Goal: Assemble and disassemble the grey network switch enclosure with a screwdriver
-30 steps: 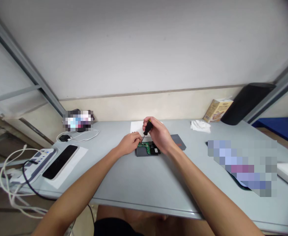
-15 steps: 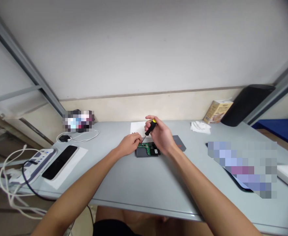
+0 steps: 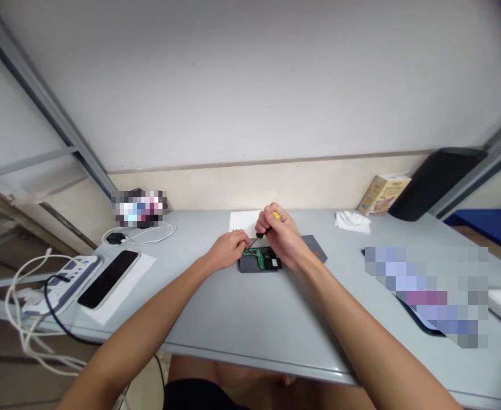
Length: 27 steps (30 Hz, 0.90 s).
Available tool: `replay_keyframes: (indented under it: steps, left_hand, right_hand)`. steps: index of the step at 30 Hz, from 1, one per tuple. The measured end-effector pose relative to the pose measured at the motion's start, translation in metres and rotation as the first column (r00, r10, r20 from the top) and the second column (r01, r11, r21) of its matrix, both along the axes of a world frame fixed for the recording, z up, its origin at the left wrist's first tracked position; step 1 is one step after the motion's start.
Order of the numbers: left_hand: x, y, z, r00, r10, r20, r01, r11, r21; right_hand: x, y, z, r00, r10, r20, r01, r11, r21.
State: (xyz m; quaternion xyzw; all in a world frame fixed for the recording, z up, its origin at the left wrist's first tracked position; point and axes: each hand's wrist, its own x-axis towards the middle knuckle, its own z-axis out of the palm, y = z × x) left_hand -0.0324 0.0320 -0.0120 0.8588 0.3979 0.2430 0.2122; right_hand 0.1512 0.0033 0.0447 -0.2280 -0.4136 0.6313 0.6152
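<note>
My right hand (image 3: 285, 236) is closed round a black and yellow screwdriver (image 3: 264, 232), whose thin shaft slants down to the left. Below it lies a dark grey device (image 3: 252, 264) with a green circuit board (image 3: 259, 257) exposed and black parts at its right. The shaft's end is near the board's upper left corner, beside my left fingertips. My left hand (image 3: 229, 249) rests at the device's left edge with fingers bent together; what they pinch, if anything, is hidden. A dark grey panel (image 3: 316, 248) lies partly behind my right wrist.
White paper (image 3: 242, 221) lies behind the device. At the left are a phone (image 3: 109, 279), a power strip (image 3: 68, 282) and cables. Towards the right stand a carton (image 3: 383, 195) and a black cylinder (image 3: 437, 183), with crumpled tissue (image 3: 353, 222) and a blurred-out flat device (image 3: 425, 296).
My right fingers have closed further over the screwdriver handle, which now shows less and sits lower. The whole view has shifted slightly.
</note>
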Motion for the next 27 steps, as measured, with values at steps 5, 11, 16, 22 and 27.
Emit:
replay_keyframes:
  steps: [5, 11, 16, 22, 27]
  left_hand:
    - [0.0003, -0.0003, 0.0010, 1.000, 0.002, -0.004, -0.002, 1.000, 0.003]
    - [0.0001, -0.0008, 0.0012, 1.000, 0.001, -0.003, -0.001, 1.000, 0.003]
    - [-0.0003, -0.0005, 0.0003, 1.000, -0.014, 0.014, 0.013, 1.000, 0.015]
    - [-0.0001, -0.0009, 0.0016, 1.000, -0.017, 0.003, 0.017, 1.000, 0.026]
    - [-0.0001, -0.0011, 0.0025, 1.000, -0.012, -0.003, 0.012, 1.000, 0.013]
  right_hand:
    - [0.0021, 0.0023, -0.0005, 0.999, 0.003, -0.054, -0.006, 0.999, -0.044]
    - [0.0061, 0.0026, -0.0002, 0.990, 0.038, -0.139, -0.051, 0.994, -0.092]
    - [0.0035, 0.0021, -0.0021, 0.997, -0.003, -0.078, -0.001, 0.998, -0.059]
    - [0.0028, 0.0020, -0.0026, 0.997, -0.018, -0.073, 0.013, 0.998, -0.064]
    - [0.0015, 0.0027, -0.0004, 0.992, -0.035, -0.124, 0.027, 0.997, -0.067]
